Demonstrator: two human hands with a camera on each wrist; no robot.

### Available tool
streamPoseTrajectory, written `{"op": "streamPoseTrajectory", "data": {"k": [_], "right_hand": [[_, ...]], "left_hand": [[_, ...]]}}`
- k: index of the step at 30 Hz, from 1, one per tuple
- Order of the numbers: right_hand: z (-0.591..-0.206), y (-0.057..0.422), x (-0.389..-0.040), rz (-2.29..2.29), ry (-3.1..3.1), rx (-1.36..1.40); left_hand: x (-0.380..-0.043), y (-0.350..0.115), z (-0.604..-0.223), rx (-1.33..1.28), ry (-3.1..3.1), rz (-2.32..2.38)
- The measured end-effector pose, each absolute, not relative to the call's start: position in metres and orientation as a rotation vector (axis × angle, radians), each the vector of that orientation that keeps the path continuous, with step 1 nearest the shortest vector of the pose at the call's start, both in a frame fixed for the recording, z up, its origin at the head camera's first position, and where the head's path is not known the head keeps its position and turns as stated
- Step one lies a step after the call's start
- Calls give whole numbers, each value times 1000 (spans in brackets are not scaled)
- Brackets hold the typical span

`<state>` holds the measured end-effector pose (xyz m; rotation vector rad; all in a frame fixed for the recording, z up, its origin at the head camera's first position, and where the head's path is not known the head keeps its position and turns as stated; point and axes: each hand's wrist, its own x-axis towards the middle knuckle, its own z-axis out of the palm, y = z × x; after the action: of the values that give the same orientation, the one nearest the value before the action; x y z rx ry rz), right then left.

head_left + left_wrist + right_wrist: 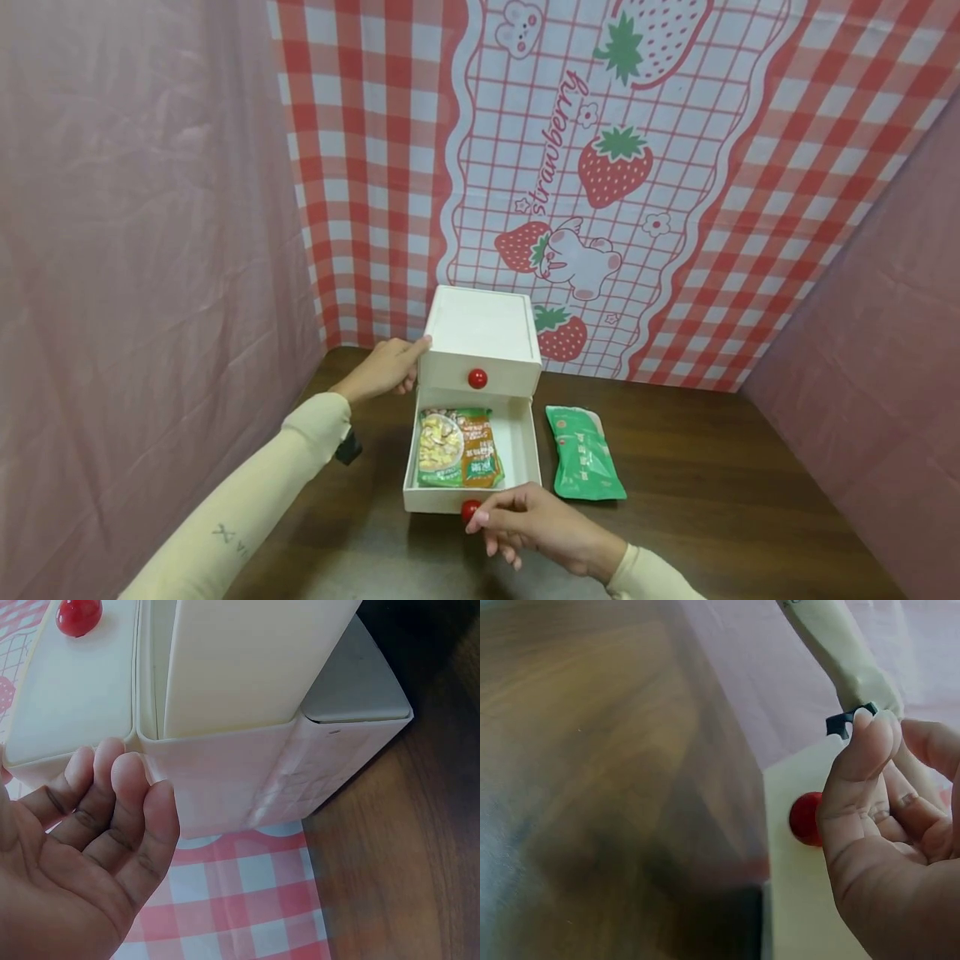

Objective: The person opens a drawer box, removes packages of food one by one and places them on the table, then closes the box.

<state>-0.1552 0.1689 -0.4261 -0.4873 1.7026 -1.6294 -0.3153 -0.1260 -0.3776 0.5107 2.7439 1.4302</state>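
Observation:
A white two-drawer box [483,325] stands at the back with its lower drawer [525,442] pulled out. My left hand [384,367] rests against the box's left side, thumb at the top edge. In the left wrist view its fingers [129,776] bend loosely against the side wall. A green and orange food packet [459,447] lies flat in the lower drawer. My right hand [543,527] is at the drawer's front, fingertips right by the lower red knob [470,510]. The right wrist view shows its loosely bent fingers [874,742] beside the knob, not wrapped round it.
To the right of the drawer, a green packet [587,454] lies on the brown wooden table [697,492]. The upper drawer is closed and has its own red knob [477,378]. A strawberry-print checked cloth [390,167] hangs behind, with pink cloths [150,208] at both sides.

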Motion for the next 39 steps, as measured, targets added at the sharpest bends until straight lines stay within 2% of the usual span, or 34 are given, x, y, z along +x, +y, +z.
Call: {"op": "streamPoseTrajectory", "data": {"k": [13,26,39], "right_hand": [[-398,176,-171,-1699,1828,-482],[-384,180,-201,-1589,2154,-587],[-393,184,-222,-1118,2594,-1041]], "left_hand": [[-313,-125,-377,494,2746,1422],[-313,-125,-376,504,2742,1433],[-313,-125,-375,502,2737,1429]]}}
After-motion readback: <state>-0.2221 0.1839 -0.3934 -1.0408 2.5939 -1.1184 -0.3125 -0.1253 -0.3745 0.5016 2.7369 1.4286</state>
